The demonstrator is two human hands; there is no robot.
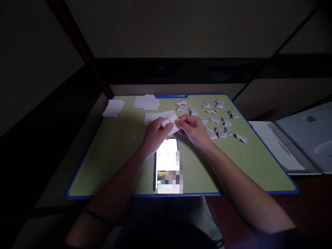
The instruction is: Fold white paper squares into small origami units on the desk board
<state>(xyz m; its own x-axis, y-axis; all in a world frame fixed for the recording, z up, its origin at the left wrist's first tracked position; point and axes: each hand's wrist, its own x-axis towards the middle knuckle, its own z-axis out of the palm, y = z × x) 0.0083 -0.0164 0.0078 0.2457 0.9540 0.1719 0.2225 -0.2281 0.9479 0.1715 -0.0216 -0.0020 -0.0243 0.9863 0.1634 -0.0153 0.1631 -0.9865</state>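
Pinching a small folded white paper (175,129), the left hand (153,134) and right hand (195,130) curl nearly closed above a green, blue-edged board (116,155). They partly cover the paper; blurry squares mask part of the lit, black-rimmed phone (166,162).

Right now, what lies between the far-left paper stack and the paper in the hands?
In the head view: a bare stretch of green tabletop, then flat white paper with the left hand in front.

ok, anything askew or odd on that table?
Two small things: the leftmost paper stack seems to poke slightly past the left edge of the table, its sheets unevenly squared; and mosaic blocks hide part of the smartphone, likely image masking. No spill visible.
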